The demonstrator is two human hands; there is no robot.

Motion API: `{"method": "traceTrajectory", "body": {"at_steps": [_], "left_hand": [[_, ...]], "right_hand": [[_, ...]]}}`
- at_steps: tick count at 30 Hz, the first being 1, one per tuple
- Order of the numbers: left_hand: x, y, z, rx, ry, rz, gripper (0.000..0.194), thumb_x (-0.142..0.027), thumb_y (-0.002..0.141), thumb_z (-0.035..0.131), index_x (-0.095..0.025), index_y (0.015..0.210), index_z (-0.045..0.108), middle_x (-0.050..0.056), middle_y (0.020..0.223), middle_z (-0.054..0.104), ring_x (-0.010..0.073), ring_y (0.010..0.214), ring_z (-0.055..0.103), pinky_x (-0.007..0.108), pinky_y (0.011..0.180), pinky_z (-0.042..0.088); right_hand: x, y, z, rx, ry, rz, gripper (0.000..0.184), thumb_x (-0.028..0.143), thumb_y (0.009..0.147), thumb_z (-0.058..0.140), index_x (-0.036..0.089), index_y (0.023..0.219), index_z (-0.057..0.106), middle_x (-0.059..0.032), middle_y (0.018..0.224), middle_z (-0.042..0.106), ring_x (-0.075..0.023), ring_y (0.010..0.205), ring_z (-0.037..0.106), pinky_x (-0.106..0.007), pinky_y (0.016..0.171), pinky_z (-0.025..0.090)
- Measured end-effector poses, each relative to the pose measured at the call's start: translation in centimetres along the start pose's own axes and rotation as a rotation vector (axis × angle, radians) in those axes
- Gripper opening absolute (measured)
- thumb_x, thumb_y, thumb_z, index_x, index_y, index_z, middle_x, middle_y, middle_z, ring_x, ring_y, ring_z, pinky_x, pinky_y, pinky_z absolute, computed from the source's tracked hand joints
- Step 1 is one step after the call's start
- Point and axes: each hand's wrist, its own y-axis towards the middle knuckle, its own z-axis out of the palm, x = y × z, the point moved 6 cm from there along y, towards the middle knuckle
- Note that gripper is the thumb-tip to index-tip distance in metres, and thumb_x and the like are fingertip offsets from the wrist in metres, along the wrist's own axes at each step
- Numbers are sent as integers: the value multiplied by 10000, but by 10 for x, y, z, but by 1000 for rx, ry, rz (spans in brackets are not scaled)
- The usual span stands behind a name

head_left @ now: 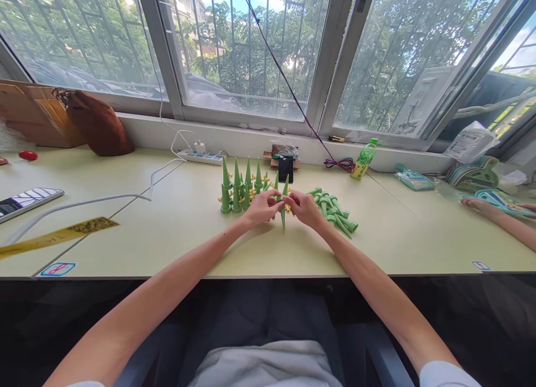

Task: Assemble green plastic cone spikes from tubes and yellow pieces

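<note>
Both my hands meet over the middle of the table around a green pointed plastic piece (283, 218), one tip up and one down. My left hand (264, 205) pinches it from the left. From the right, the fingers of my right hand (305, 206) close on the same piece. Left of my hands, several green cone-topped towers (237, 189) stand upright in rows, with small yellow pieces (252, 192) between them. A loose pile of green cones and cylinders (333, 208) lies to the right of my right hand. My fingers partly hide the held piece.
A phone (285, 169) leans on a small box behind the towers. A green bottle (364, 159) and a power strip (201, 156) stand along the wall. A white cable (104, 199) crosses the left side. Another person's hand (481, 206) rests by packages at far right.
</note>
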Motion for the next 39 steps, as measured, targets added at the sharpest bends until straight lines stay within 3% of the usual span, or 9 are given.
{"method": "traceTrajectory", "body": {"at_steps": [10,18,39], "left_hand": [[-3,-1,0,6,0,7,333,-465,846,641,-168,965,548,-48,532,561,86,413,497,194,421,396],[1,1,1,-2,4,4,373,-504,834,646,-172,975,548,-46,529,564,90,402,488,200,405,393],[-3,-2,-1,-27,26,6,309,-415,836,639,-160,987,555,-51,529,555,91,417,499,203,443,410]], "right_hand": [[2,-2,0,17,11,14,495,587,962,416,214,640,461,22,467,528,-128,459,496,-251,561,378],[1,-1,0,10,-2,17,386,517,959,448,208,736,504,28,516,564,-127,497,493,-250,594,380],[-2,-1,3,31,-41,6,314,405,981,394,217,740,467,29,528,536,-134,511,476,-255,603,361]]}}
